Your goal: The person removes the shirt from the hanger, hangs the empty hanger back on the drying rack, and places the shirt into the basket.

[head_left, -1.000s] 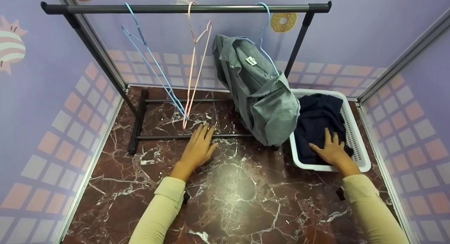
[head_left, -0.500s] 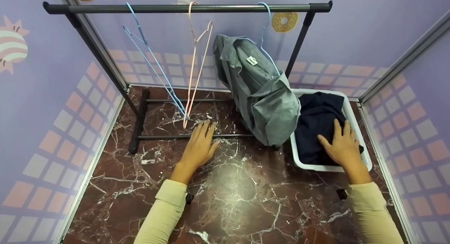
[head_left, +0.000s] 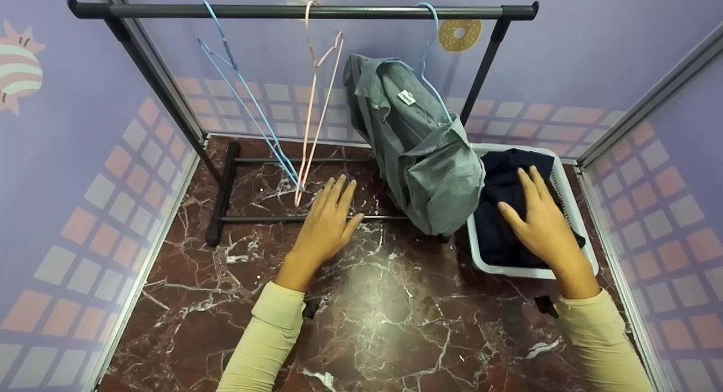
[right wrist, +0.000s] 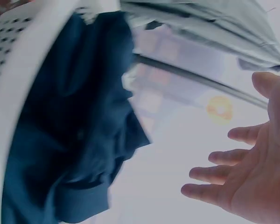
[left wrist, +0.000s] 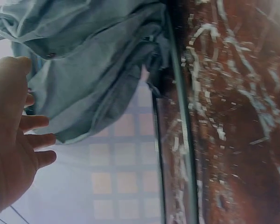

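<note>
In the head view my left hand (head_left: 323,228) hovers in front of the rack's lower bar, fingers spread and holding nothing. A pink hanger (head_left: 312,109) and a blue hanger (head_left: 248,98) hang just beyond it. My right hand (head_left: 545,231) is held over the dark navy garment (head_left: 497,183) in the white basket (head_left: 565,183); the right wrist view shows a gap between its fingers and the cloth. A grey-green shirt (head_left: 418,149) hangs on another blue hanger (head_left: 429,53) between my hands. Its folds (left wrist: 93,70) lie beyond my left fingers in the left wrist view.
The black clothes rack (head_left: 361,12) spans the back, with its left foot (head_left: 220,211) and low bars on the marbled floor (head_left: 373,324). Patterned purple walls enclose the left, back and right sides. The basket stands near the right wall, under the shirt's right side.
My right hand has moved right from low over the garment and then risen off it, fingers extending. My left hand has lifted slightly forward and right. Rack, hangers and shirt stay put.
</note>
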The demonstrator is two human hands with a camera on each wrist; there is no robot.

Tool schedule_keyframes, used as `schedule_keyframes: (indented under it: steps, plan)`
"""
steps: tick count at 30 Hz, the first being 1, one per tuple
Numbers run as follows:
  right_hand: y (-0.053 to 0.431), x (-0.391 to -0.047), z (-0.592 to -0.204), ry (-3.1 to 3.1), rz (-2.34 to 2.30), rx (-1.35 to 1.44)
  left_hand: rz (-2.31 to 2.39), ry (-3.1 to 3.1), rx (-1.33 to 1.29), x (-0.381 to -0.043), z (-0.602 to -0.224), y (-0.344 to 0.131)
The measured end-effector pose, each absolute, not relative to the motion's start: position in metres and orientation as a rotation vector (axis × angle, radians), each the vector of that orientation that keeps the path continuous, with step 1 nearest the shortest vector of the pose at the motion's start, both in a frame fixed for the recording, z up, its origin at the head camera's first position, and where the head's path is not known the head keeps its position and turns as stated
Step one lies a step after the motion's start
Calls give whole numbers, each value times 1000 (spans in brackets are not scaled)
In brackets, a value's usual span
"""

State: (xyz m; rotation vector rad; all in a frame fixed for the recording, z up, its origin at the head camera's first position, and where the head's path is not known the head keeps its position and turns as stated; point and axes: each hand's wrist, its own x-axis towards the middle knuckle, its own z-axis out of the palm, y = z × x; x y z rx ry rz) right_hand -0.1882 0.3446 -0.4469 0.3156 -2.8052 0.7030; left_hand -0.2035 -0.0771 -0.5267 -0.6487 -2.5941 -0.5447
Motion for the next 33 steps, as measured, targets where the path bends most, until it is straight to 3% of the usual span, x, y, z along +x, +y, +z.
schedule_keyframes:
  steps: [16,26,33]
  plan:
    - [277,-201,-388,-2552,781,508,-552,-2534,-721,-202,-474,-56]
    - [244,-241,-351,-2756,899,348,-624,-2450,-721,-222,-443,-43]
    - [227,-263,-347,-2875,812,260,-667,-2457,-684,-233,-443,-41]
